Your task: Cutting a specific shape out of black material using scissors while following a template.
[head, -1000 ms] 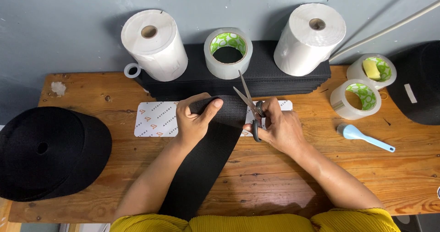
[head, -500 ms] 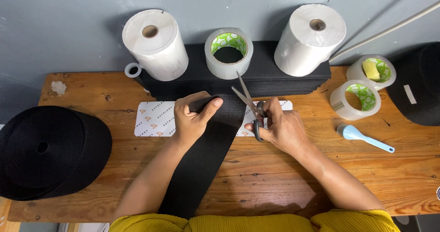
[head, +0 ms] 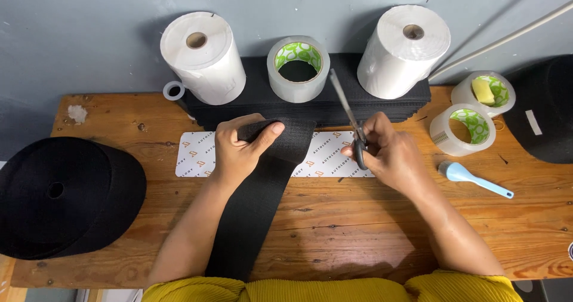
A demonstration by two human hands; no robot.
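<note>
A wide black strap (head: 256, 206) runs from my lap up across the wooden table (head: 358, 230) and over a white printed card (head: 197, 154). My left hand (head: 239, 150) pinches the strap's far end, thumb on top. To its right, my right hand (head: 388, 153) grips the handles of a pair of scissors (head: 349, 120). Their blades are together and point up toward the back, just right of the strap's end and not touching it.
Two white paper rolls (head: 203, 57) (head: 406, 51) and a clear tape roll (head: 297, 69) stand on a black stack (head: 262, 105) at the back. Two more tape rolls (head: 462, 129) (head: 484, 93) and a light blue tool (head: 471, 178) lie right. Big black strap rolls sit far left (head: 59, 197) and far right (head: 546, 111).
The scissor blades, spread apart a second ago, have come together and swung more upright. My left hand still holds the strap's end in about the same place.
</note>
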